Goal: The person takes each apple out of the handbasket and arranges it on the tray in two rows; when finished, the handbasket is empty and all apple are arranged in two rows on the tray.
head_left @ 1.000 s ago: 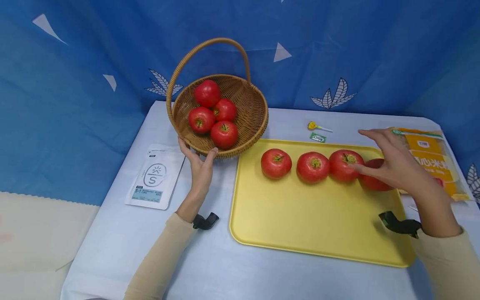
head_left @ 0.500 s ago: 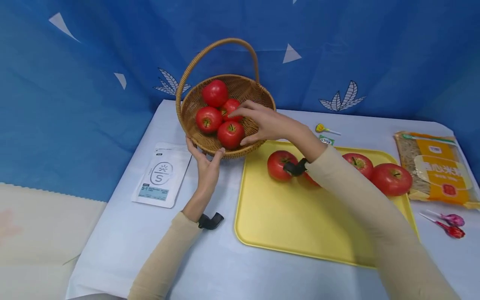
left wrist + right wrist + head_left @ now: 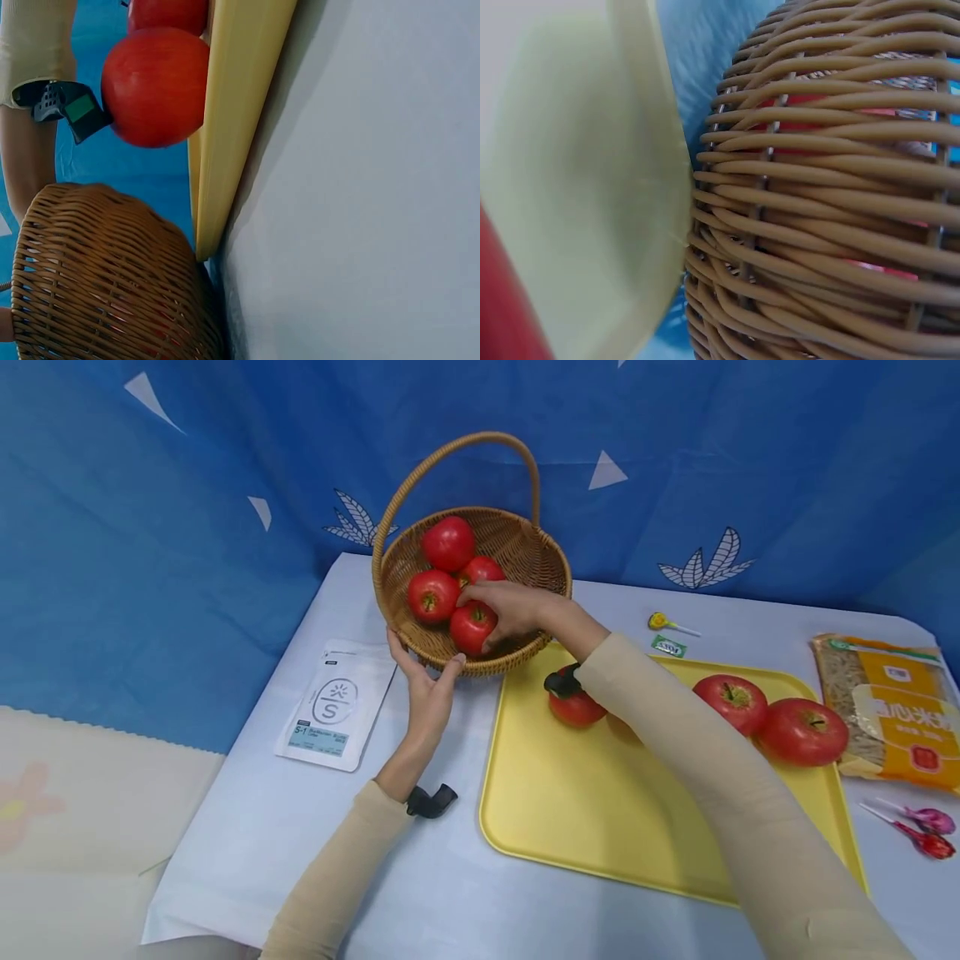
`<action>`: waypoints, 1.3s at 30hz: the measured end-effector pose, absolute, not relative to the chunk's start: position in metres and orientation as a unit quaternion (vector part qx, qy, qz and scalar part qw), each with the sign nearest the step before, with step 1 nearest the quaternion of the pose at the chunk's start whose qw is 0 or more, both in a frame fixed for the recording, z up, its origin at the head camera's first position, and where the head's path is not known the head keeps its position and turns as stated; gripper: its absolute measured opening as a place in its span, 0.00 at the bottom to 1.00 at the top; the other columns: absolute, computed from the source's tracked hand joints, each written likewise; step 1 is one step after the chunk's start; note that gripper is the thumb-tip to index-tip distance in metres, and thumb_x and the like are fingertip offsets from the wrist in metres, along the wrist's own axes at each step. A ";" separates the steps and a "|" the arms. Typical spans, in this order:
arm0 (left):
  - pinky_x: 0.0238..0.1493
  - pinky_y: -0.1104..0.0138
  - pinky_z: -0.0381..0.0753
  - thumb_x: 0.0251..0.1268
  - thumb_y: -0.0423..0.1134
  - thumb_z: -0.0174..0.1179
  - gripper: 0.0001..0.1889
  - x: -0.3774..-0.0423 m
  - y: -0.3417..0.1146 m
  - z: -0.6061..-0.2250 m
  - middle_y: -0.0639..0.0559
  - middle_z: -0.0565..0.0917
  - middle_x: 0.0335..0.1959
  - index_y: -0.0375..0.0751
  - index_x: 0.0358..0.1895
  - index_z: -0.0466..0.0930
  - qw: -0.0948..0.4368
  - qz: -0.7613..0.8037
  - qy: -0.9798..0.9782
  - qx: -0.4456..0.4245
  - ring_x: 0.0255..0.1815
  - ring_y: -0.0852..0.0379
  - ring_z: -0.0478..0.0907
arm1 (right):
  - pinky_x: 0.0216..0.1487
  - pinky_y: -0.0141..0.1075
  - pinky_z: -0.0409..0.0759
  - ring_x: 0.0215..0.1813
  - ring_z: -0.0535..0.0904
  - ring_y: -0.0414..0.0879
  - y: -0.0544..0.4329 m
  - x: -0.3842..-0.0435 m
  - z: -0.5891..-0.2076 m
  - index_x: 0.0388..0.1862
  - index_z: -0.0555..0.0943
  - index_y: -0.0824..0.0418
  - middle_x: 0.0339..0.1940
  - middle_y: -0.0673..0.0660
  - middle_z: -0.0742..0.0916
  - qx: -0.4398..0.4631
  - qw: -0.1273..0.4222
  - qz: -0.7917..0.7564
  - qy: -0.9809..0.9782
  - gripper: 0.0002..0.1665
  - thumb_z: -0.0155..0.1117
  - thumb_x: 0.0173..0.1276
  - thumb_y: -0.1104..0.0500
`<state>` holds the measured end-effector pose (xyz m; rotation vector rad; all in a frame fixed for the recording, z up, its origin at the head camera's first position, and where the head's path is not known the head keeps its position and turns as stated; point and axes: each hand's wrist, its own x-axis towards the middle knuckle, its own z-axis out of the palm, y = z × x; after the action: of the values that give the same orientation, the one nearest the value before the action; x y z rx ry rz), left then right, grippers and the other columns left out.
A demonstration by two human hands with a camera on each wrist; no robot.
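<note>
- Toward 12 o'clock in the head view sits the wicker basket (image 3: 528, 547), round and tightly woven, with a tall arched handle; its mouth leans toward the person.
- The left hand (image 3: 430, 702) grips the basket's near rim at its 7 o'clock, thumb and forefinger spread along the edge.
- The right hand (image 3: 521, 607) comes in from the basket's 4 o'clock, fingers curled over the front apple (image 3: 467, 628), smooth, glossy and red, at 6 o'clock inside; three more apples cluster behind it.
- At 4 o'clock the yellow tray (image 3: 585, 802), flat with rounded corners and a raised lip, carries more red apples, partly hidden by the sleeve (image 3: 697, 760).
- A clear-windowed orange food bag (image 3: 900, 710) lies at 3 o'clock and a matte white pouch (image 3: 337, 706) near 8 o'clock, on the counter's pale cloth (image 3: 450, 885).
- One second ago the right hand was over the tray's far right end; half a second ago its thumb stood off the front apple. Now it sits lower and closer around that apple.
- The left hand's hold is unchanged, and the basket's apples number four throughout.
</note>
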<state>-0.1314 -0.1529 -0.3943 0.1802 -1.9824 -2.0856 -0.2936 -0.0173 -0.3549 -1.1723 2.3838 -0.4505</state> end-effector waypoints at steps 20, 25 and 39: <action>0.77 0.54 0.45 0.65 0.30 0.57 0.55 -0.135 -0.154 -0.402 0.44 0.29 0.80 0.49 0.76 0.18 0.132 -0.713 -0.686 0.061 0.81 0.47 0.34 | 0.53 0.50 0.79 0.61 0.68 0.50 0.074 -0.213 -0.279 0.63 0.75 0.57 0.61 0.55 0.78 -0.456 -0.022 -0.266 0.849 0.45 0.84 0.44 0.53; 0.77 0.56 0.45 0.66 0.33 0.59 0.56 -0.143 -0.158 -0.418 0.50 0.29 0.80 0.56 0.76 0.17 0.134 -0.705 -0.694 0.065 0.81 0.51 0.34 | 0.46 0.47 0.81 0.57 0.70 0.50 0.110 -0.160 -0.302 0.61 0.76 0.56 0.59 0.54 0.79 -0.465 -0.019 -0.238 0.852 0.44 0.84 0.43 0.50; 0.78 0.59 0.41 0.65 0.37 0.60 0.56 -0.142 -0.155 -0.419 0.50 0.31 0.80 0.57 0.77 0.19 0.145 -0.702 -0.694 0.068 0.81 0.54 0.35 | 0.46 0.41 0.82 0.58 0.69 0.49 0.123 -0.102 -0.388 0.61 0.76 0.49 0.61 0.48 0.77 -0.429 0.065 -0.183 0.882 0.44 0.84 0.42 0.48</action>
<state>-0.1424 -0.1545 -0.4190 0.1968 -2.0009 -2.0216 -0.1018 0.1227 -0.3882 -1.2954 2.6618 -0.5519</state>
